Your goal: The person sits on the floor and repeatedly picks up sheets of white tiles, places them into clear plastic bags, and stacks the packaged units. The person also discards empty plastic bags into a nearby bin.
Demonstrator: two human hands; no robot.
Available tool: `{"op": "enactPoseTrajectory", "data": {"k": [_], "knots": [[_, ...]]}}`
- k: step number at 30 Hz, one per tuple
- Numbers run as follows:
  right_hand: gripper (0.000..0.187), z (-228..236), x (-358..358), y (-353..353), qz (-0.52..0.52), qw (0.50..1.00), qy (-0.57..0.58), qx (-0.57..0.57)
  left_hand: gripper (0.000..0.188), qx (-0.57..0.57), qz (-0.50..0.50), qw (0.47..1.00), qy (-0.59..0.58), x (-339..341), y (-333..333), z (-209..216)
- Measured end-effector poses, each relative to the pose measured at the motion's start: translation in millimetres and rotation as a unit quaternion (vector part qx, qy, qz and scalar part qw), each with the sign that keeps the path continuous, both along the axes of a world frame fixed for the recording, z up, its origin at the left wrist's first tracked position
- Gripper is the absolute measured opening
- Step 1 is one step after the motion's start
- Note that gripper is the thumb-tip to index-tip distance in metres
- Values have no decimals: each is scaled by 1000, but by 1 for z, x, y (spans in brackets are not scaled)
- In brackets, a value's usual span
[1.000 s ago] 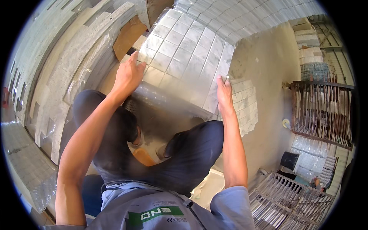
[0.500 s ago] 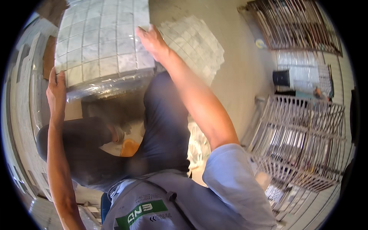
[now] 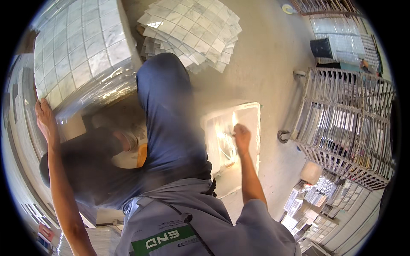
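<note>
A sheet of square white-grey marble mosaic tiles (image 3: 81, 47) lies on a plastic-wrapped support at the upper left. My left hand (image 3: 46, 118) is at its near left corner, fingers closed on the edge. To the right, my right hand (image 3: 242, 138) is closed in a fist over a shallow whitish tub (image 3: 259, 128). A bright, thin shape shows by its fingertips; whether the hand holds it I cannot make out. Glare hides much of what lies in the tub.
A fanned stack of similar tile sheets (image 3: 196, 30) sits beyond my right knee. Slatted racks (image 3: 346, 128) full of thin pieces stand at the right. Boxes (image 3: 314, 170) lie near them. Pale planks or slabs (image 3: 19, 123) line the left side. An orange object (image 3: 142, 155) is between my legs.
My right hand has left the tile sheet's right edge and moved down and right to the tub. My left hand stays at the sheet's corner. The whole view has turned to the right.
</note>
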State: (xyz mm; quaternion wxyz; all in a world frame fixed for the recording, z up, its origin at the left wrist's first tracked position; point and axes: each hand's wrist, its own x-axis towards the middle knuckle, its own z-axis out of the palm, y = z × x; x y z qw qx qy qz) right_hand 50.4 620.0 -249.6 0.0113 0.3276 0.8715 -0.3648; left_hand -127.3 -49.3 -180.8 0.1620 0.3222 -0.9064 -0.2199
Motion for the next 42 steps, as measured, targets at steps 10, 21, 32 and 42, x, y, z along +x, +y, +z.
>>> {"op": "enactPoseTrajectory", "data": {"k": [10, 21, 32, 42], "knots": [[30, -125, 62, -57, 89, 946, -251, 186, 52, -83, -177, 980, 24, 17, -115, -72], [27, -147, 25, -6, 0, 961, -185, 205, 57, 70, -108, 990, 63, 11, -90, -68], [20, -106, 16, -4, 119, 935, -281, 180, 52, 14, -176, 984, 19, 19, -130, -90], [24, -24, 44, -28, 59, 969, -93, 220, 51, 85, -227, 969, 58, 16, -116, -81]]}}
